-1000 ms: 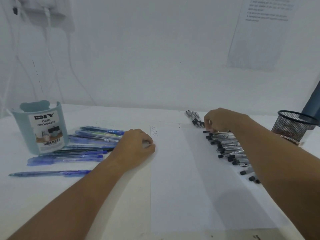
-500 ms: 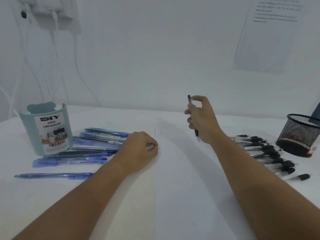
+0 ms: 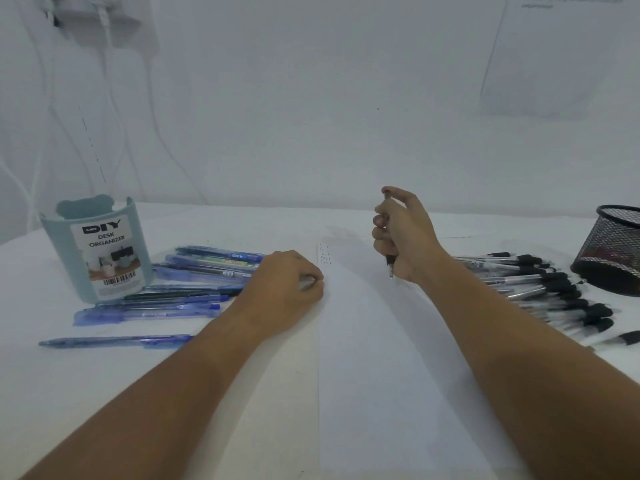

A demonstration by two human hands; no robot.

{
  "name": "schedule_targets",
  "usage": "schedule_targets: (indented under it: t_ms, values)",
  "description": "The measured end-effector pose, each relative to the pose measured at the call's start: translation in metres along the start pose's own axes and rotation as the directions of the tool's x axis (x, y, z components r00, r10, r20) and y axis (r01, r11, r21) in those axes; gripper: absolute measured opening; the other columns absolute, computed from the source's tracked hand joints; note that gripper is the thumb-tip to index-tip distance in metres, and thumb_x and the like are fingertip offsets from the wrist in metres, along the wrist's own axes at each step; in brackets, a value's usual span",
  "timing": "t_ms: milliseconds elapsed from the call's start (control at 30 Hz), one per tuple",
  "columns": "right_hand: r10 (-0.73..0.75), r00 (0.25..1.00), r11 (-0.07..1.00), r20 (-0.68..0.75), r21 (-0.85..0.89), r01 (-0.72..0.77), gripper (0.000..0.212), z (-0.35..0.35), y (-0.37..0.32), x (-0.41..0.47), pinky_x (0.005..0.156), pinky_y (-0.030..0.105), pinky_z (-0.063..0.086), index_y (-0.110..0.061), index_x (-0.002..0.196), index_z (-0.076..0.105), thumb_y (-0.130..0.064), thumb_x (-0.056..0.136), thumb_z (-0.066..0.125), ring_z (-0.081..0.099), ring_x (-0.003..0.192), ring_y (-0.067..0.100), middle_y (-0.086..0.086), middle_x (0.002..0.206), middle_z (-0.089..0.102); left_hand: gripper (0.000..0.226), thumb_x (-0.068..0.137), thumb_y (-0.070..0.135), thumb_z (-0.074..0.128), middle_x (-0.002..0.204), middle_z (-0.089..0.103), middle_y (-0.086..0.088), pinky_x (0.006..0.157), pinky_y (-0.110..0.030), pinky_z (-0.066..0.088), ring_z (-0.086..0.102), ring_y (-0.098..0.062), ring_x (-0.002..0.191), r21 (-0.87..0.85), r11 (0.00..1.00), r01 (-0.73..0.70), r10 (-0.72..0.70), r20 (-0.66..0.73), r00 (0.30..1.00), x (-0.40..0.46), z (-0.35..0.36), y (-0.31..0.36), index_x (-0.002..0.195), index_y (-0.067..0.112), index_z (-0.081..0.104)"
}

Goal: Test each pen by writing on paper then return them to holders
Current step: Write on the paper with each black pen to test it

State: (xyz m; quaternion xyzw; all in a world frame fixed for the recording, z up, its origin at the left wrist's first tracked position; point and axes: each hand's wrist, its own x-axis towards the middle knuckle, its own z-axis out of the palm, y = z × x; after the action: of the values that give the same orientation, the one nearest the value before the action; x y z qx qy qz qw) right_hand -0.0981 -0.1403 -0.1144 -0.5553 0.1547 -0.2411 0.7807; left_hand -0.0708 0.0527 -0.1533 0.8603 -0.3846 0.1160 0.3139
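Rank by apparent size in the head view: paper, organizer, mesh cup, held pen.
1. paper
2. organizer
3. mesh cup, cut off by the frame edge, so its place against the organizer is unsure
4. held pen

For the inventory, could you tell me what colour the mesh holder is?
Black, seen in the head view: mesh holder.
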Motion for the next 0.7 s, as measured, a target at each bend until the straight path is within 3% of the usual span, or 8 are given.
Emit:
schedule_targets:
  t_ms: [100, 167, 233, 300, 367, 500, 600, 700]
  values:
    - [-0.023, 0.998, 0.993, 0.061, 0.117, 0.016, 0.034, -0.002, 0.003, 0.0, 0.054, 0.026, 0.048, -0.016, 0.13, 0.042, -0.004, 0.099, 0.05, 0.052, 0.059, 0.019, 0.013, 0.081, 0.065, 0.017, 0.088, 0.022, 0.061, 0.103, 0.067, 0.001, 0.089, -0.023, 0.039, 0.057, -0.012, 0.097, -0.003, 1.0, -0.002, 0.002, 0.002, 1.0, -0.001, -0.001, 0.001, 0.097, 0.016, 0.074]
    - [-0.057, 0.997, 0.996, 0.042, -0.062, 0.06, 0.024, -0.005, 0.006, 0.003, 0.063, 0.026, 0.051, -0.008, 0.122, 0.052, -0.02, 0.101, 0.054, 0.056, 0.068, 0.018, 0.006, 0.087, 0.072, 0.016, 0.087, 0.022, 0.062, 0.103, 0.067, 0.001, 0.088, -0.021, 0.039, 0.056, -0.011, 0.096, -0.014, 1.0, 0.001, -0.001, 0.005, 1.0, -0.001, -0.001, 0.001, 0.096, 0.016, 0.074]
    - [-0.104, 0.994, 0.969, 0.023, -0.225, 0.107, 0.023, -0.005, 0.01, 0.005, 0.054, 0.022, 0.043, -0.01, 0.105, 0.057, -0.032, 0.101, 0.052, 0.049, 0.06, 0.015, 0.004, 0.087, 0.074, 0.016, 0.087, 0.024, 0.062, 0.103, 0.066, 0.002, 0.086, -0.018, 0.038, 0.056, -0.009, 0.096, -0.027, 1.0, 0.008, -0.008, 0.008, 1.0, -0.001, -0.001, 0.0, 0.096, 0.017, 0.074]
    - [-0.117, 0.993, 0.967, 0.032, -0.225, 0.121, 0.024, -0.001, 0.013, 0.006, 0.048, 0.024, 0.043, -0.012, 0.102, 0.046, -0.035, 0.102, 0.048, 0.049, 0.051, 0.016, 0.009, 0.08, 0.074, 0.017, 0.087, 0.025, 0.062, 0.104, 0.066, 0.003, 0.086, -0.018, 0.037, 0.056, -0.009, 0.097, -0.023, 1.0, 0.017, -0.017, 0.013, 1.0, -0.001, -0.001, 0.0, 0.097, 0.018, 0.074]
    - [-0.093, 0.994, 0.977, 0.064, -0.187, 0.104, 0.022, 0.004, 0.016, 0.005, 0.051, 0.028, 0.052, -0.012, 0.102, 0.039, -0.031, 0.102, 0.05, 0.058, 0.052, 0.02, 0.017, 0.078, 0.071, 0.018, 0.087, 0.026, 0.062, 0.105, 0.066, 0.003, 0.087, -0.019, 0.037, 0.056, -0.01, 0.098, -0.01, 1.0, 0.02, -0.02, 0.016, 1.0, 0.0, 0.0, -0.001, 0.098, 0.018, 0.074]
    - [-0.073, 0.978, 0.973, 0.198, -0.202, 0.113, 0.035, 0.008, 0.025, 0.001, 0.064, 0.031, 0.057, -0.01, 0.11, 0.039, 0.002, 0.09, 0.065, 0.06, 0.061, 0.022, 0.017, 0.083, 0.062, 0.018, 0.087, 0.026, 0.062, 0.106, 0.066, 0.002, 0.089, -0.021, 0.037, 0.056, -0.012, 0.1, -0.002, 1.0, 0.017, -0.017, 0.013, 1.0, 0.001, -0.001, 0.0, 0.098, 0.018, 0.074]
    - [-0.09, 0.975, 0.946, 0.205, -0.29, 0.148, 0.014, 0.011, 0.028, 0.001, 0.055, 0.028, 0.051, -0.007, 0.1, 0.048, -0.007, 0.095, 0.061, 0.058, 0.056, 0.019, 0.012, 0.083, 0.058, 0.019, 0.087, 0.027, 0.062, 0.106, 0.066, 0.002, 0.089, -0.021, 0.038, 0.056, -0.012, 0.1, -0.005, 1.0, 0.019, -0.018, 0.013, 1.0, 0.001, 0.0, 0.0, 0.099, 0.018, 0.074]
    - [-0.051, 0.98, 0.947, 0.195, -0.303, 0.109, 0.014, 0.013, 0.031, 0.003, 0.058, 0.031, 0.052, -0.009, 0.096, 0.045, -0.01, 0.097, 0.059, 0.061, 0.059, 0.023, 0.015, 0.088, 0.057, 0.018, 0.087, 0.025, 0.062, 0.105, 0.066, 0.002, 0.086, -0.017, 0.036, 0.056, -0.011, 0.099, -0.015, 1.0, 0.02, -0.02, -0.001, 1.0, 0.0, 0.0, -0.001, 0.098, 0.018, 0.074]
